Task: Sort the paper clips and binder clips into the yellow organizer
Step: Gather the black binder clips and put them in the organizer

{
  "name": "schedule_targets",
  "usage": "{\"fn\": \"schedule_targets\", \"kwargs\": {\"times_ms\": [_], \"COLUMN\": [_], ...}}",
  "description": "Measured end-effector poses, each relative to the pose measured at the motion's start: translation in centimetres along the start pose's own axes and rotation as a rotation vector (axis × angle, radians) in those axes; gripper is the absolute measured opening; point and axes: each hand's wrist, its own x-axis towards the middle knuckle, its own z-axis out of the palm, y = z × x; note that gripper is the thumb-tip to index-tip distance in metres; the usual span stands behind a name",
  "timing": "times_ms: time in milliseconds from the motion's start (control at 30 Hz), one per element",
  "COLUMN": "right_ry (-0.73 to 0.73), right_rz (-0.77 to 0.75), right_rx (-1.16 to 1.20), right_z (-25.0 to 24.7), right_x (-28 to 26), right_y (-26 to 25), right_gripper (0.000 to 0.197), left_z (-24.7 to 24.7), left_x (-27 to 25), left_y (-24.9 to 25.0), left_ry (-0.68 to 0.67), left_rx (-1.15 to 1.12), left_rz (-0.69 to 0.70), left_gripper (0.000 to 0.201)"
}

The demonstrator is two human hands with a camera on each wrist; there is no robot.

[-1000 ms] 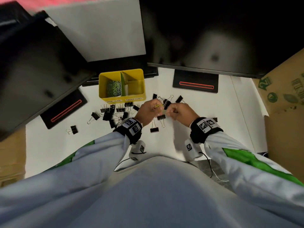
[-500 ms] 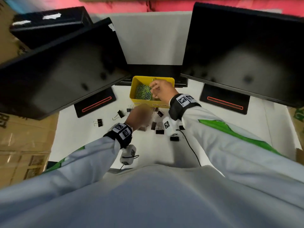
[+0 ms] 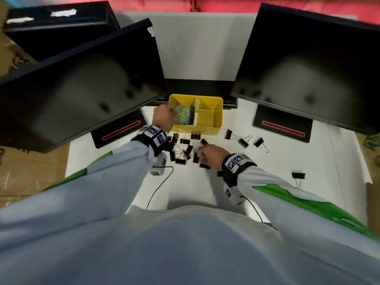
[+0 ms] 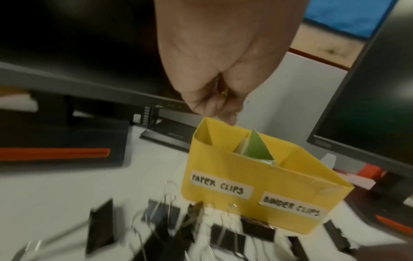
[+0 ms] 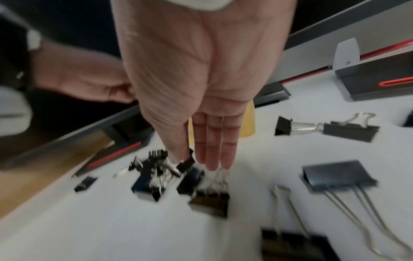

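Note:
The yellow organizer (image 3: pixel 218 105) stands at the back of the white desk, labelled PAPER CLIPS and BINDER CLIPS (image 4: pixel 257 178). Its left compartment holds coloured paper clips (image 3: pixel 184 117); no clips show in the right one. My left hand (image 3: pixel 170 112) hovers at the organizer's left rim, fingers curled round a small yellow paper clip (image 4: pixel 224 92). Black binder clips (image 3: pixel 183 149) lie heaped in front of the organizer. My right hand (image 3: pixel 202 151) reaches down onto that heap with straight fingers (image 5: pixel 212 155), the thumb beside a small binder clip (image 5: pixel 186 164).
Two dark monitors (image 3: pixel 82 89) (image 3: pixel 308 68) overhang the desk, their bases (image 3: pixel 119 130) (image 3: pixel 281 126) flanking the organizer. More binder clips (image 3: pixel 243 141) (image 3: pixel 298 175) lie to the right. Cardboard (image 3: pixel 30 171) borders the desk on the left.
The right hand left the organizer and came down onto the binder clip heap. The left hand rose from the heap to the organizer's left rim. The head view shifted.

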Motion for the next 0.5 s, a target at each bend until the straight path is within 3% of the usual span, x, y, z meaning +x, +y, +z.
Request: {"fn": "schedule_targets", "kwargs": {"times_ms": [100,167,267,367,500], "right_ry": [-0.016,0.019,0.053,0.036,0.042], "right_rz": [0.041,0.055,0.056,0.075,0.099], "right_rx": [-0.091,-0.135,-0.173,-0.173,-0.197], "right_z": [2.1,3.0,3.8,4.0,4.4], "right_x": [0.0,0.1,0.2,0.5,1.3], "right_y": [0.4,0.6,0.5,0.0,-0.6], "right_gripper": [0.053,0.067,0.081,0.086,0.074], "left_z": [-0.3,-0.4,-0.4,0.0,2.1], "left_x": [0.9,0.9,0.4,-1.3,-4.4], "left_y": [1.1,1.1,0.3,-0.5,-2.6], "left_ry": [-0.093,-0.101,-0.015,0.041,-0.236], "left_rx": [0.14,0.228,0.235,0.144,0.198], "left_rz": [0.114,0.203,0.207,0.273,0.365], "left_gripper": [0.032,0.023,0.015,0.008,0.019]}}
